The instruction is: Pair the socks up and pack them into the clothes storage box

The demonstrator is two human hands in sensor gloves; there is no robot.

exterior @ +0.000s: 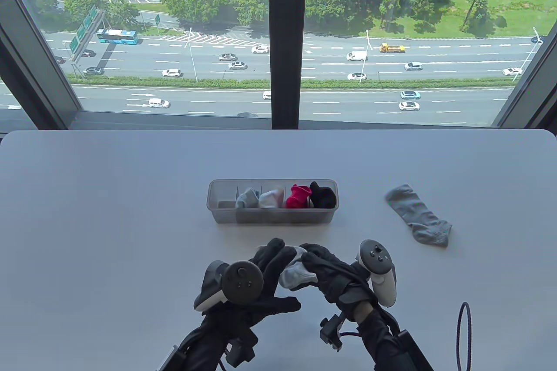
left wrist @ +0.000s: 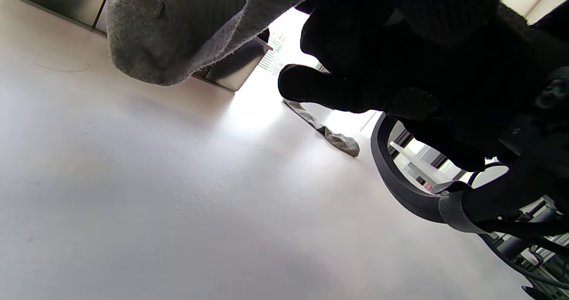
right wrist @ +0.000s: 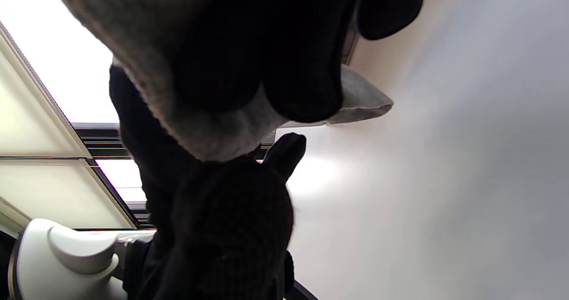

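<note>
Both our hands, left hand (exterior: 261,275) and right hand (exterior: 330,273), have fingers curled round one grey sock (exterior: 296,276) above the surface (exterior: 109,214). We'd roll it tight; its mate (exterior: 420,219) lies right of the box (exterior: 273,214).

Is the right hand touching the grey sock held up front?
Touching. The right wrist view shows the right hand's fingers curled around the grey sock.
</note>
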